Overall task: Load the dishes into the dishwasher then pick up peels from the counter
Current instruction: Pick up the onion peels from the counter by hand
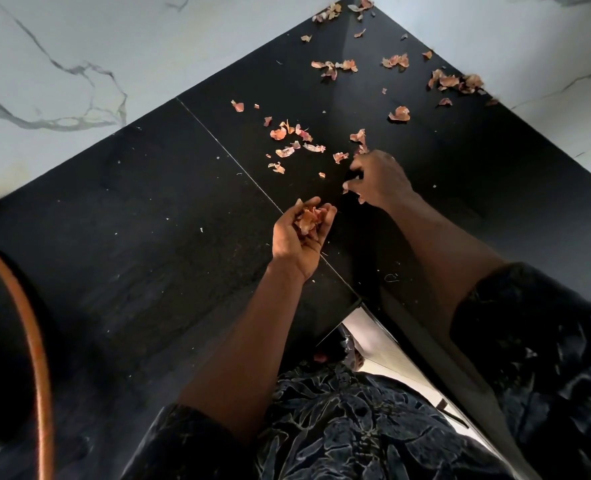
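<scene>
1. While the left hand point(301, 233) lies palm-up just above the black counter point(148, 220) near frame centre, its fingers are cupped round a clump of pinkish-brown peels point(309, 218). It is the only holder in use, and it is full to the fingertips.
2. Right hand point(379, 180): at 1 o'clock from the left hand, close by but not touching. Knuckles up, fingers curled down to the counter. Cannot tell whether a peel is pinched.
3. Loose peels point(289, 140): scattered on the counter at 12 o'clock from the left hand; the nearest scraps touch the right fingertips.
4. More scraps point(457, 81) lie at 1 to 2 o'clock, along the marble wall point(529, 46) and in the far corner.
5. Orange rim point(34, 341) at 8 o'clock, frame edge; contents too dark to read.
</scene>
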A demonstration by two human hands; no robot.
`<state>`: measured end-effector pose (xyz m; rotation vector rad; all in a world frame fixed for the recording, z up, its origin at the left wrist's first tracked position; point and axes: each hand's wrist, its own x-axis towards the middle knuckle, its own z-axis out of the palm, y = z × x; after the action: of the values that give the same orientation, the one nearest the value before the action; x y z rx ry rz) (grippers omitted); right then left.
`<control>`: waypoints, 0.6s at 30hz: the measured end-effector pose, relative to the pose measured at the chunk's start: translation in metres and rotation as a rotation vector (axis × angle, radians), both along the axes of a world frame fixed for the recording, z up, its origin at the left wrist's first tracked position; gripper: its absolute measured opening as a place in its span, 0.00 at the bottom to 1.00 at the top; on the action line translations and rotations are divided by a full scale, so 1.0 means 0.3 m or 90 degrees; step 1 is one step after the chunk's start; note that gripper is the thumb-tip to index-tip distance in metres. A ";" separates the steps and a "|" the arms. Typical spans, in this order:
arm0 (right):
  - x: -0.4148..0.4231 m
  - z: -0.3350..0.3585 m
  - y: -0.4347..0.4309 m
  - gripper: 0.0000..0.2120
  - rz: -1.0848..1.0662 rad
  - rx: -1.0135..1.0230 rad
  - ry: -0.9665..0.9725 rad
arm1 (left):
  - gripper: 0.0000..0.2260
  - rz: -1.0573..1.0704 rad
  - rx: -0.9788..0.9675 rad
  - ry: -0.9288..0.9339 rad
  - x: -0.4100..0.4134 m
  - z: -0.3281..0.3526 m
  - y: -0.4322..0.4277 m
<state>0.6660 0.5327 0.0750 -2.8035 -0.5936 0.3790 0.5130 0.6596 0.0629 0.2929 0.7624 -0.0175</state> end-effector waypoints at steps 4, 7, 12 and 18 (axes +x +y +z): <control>-0.025 -0.030 0.025 0.22 0.050 -0.045 -0.070 | 0.15 0.008 -0.001 0.001 -0.017 -0.008 0.017; -0.039 -0.037 0.039 0.15 0.054 -0.048 -0.082 | 0.15 0.009 -0.003 0.000 -0.023 -0.012 0.022; -0.053 -0.038 0.033 0.15 0.039 -0.056 -0.102 | 0.14 -0.005 -0.003 -0.003 -0.015 -0.005 0.015; -0.049 -0.034 0.089 0.06 0.095 -0.022 -0.117 | 0.15 -0.013 0.007 -0.006 -0.010 0.007 0.009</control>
<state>0.6514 0.5594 0.0648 -2.8555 -0.8464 0.1617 0.5099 0.6622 0.0651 0.3115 0.7502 -0.0304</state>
